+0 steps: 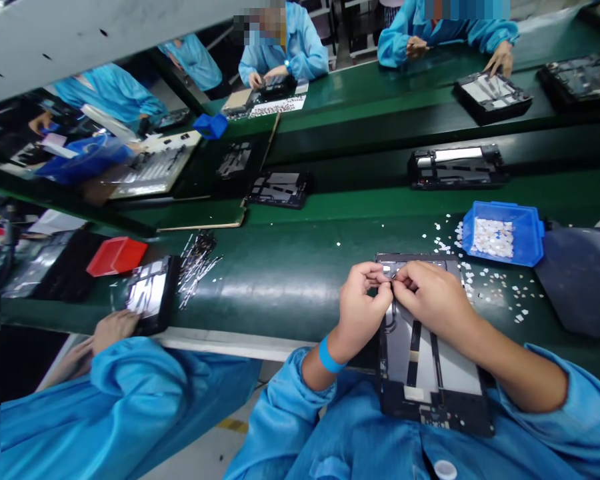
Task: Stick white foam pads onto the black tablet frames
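Pinching over one device (450, 353): left hand (361, 301), right hand (437, 300)

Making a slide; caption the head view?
Wearer's hands, close together over an open device near a blue bin of white pieces.

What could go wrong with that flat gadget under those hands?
The gadget seems to stick out past the table, so it might tip. Loose white bits lie beside it and could get inside. The left hand and right hand are near thin black strips, which might bend.
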Tool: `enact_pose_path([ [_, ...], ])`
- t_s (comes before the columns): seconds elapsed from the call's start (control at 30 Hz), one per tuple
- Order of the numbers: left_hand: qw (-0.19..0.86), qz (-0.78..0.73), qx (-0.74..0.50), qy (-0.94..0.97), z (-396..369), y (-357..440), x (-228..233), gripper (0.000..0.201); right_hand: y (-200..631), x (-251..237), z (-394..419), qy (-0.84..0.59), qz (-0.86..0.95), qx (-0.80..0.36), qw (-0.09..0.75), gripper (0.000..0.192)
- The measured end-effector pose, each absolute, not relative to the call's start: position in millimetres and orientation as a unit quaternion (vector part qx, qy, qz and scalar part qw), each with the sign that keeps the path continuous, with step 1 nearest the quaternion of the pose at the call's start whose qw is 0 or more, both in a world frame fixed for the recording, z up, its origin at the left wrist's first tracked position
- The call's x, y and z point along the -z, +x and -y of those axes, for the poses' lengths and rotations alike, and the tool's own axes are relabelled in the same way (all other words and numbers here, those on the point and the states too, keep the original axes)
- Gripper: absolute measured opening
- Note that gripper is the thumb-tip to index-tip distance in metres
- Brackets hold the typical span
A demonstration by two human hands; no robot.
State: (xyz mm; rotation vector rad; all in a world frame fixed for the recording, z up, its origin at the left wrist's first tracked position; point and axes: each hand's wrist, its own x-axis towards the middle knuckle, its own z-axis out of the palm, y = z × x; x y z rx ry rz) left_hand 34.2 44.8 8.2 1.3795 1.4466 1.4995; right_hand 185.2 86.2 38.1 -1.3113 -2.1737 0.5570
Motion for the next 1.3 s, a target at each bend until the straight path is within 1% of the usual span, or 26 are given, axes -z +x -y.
enact_pose_path([
  [0.2,0.306,-0.552,-0.570,0.526,-45.6,33.7,-7.6,0.032,188.8,-38.1,-87.5,-0.497,0.794,-0.232,0.263,0.014],
  [0.27,0.306,-0.552,-0.569,0.527,-45.0,33.7,-7.7,0.032,188.1,-39.0,-89.0,-0.498,0.789,-0.246,0.262,0.013],
  [0.33,0.309,-0.551,-0.569,0.526,-44.5,34.1,-8.6,0.033,184.1,-41.0,-91.1,-0.491,0.782,-0.284,0.259,0.010],
  [0.43,0.340,-0.541,-0.573,0.513,-45.4,35.1,-11.4,0.034,180.1,-47.1,-94.8,-0.472,0.771,-0.350,0.244,0.009],
  [0.53,0.395,-0.531,-0.580,0.476,-48.6,33.3,-14.6,0.035,203.8,-55.9,-103.0,-0.480,0.758,-0.368,0.242,0.009],
  [0.6,0.430,-0.531,-0.581,0.442,-51.2,29.8,-15.7,0.035,243.4,-60.3,-113.7,-0.533,0.732,-0.337,0.257,0.008],
  [0.63,0.445,-0.531,-0.581,0.426,-52.4,27.8,-15.9,0.036,267.7,-61.7,-120.2,-0.574,0.714,-0.301,0.263,0.009],
  [0.67,0.458,-0.530,-0.581,0.414,-53.3,26.0,-15.9,0.036,292.0,-62.5,-126.6,-0.641,0.686,-0.232,0.253,0.009],
  [0.7,0.469,-0.528,-0.580,0.405,-53.9,24.9,-15.8,0.037,313.5,-62.9,-132.2,-0.700,0.661,-0.154,0.220,0.012],
  [0.73,0.475,-0.526,-0.580,0.401,-54.0,24.5,-15.8,0.037,329.8,-63.3,-135.9,-0.731,0.649,-0.107,0.182,0.016],
  [0.77,0.475,-0.524,-0.581,0.401,-53.4,24.9,-16.0,0.037,339.0,-63.6,-137.1,-0.740,0.647,-0.078,0.166,0.013],
  [0.8,0.471,-0.523,-0.582,0.406,-52.3,25.9,-16.4,0.037,340.3,-64.0,-135.5,-0.731,0.657,-0.075,0.166,0.009],
  [0.83,0.464,-0.523,-0.582,0.416,-50.6,27.2,-17.0,0.036,333.7,-64.8,-131.5,-0.708,0.676,-0.099,0.180,0.010],
  [0.9,0.444,-0.521,-0.574,0.450,-45.9,28.6,-18.5,0.036,302.2,-67.5,-120.3,-0.636,0.717,-0.193,0.209,0.020],
  [0.97,0.417,-0.521,-0.555,0.497,-41.9,25.0,-19.4,0.035,260.6,-72.3,-112.7,-0.569,0.749,-0.289,0.176,0.027],
  [1.0,0.396,-0.526,-0.546,0.519,-40.9,20.6,-19.3,0.033,241.2,-75.2,-112.2,-0.551,0.759,-0.312,0.152,0.032],
  [1.07,0.332,-0.548,-0.526,0.559,-41.8,7.4,-18.5,0.027,211.1,-80.4,-117.6,-0.536,0.776,-0.319,0.095,0.038],
  [1.17,0.225,-0.571,-0.456,0.645,-48.3,-15.3,-16.6,0.022,189.0,-83.7,-132.3,-0.533,0.786,-0.312,0.032,0.040],
  [1.3,0.141,-0.524,-0.355,0.762,-57.7,-31.6,-14.4,0.026,180.7,-79.2,-142.6,-0.533,0.789,-0.307,0.004,0.026],
])
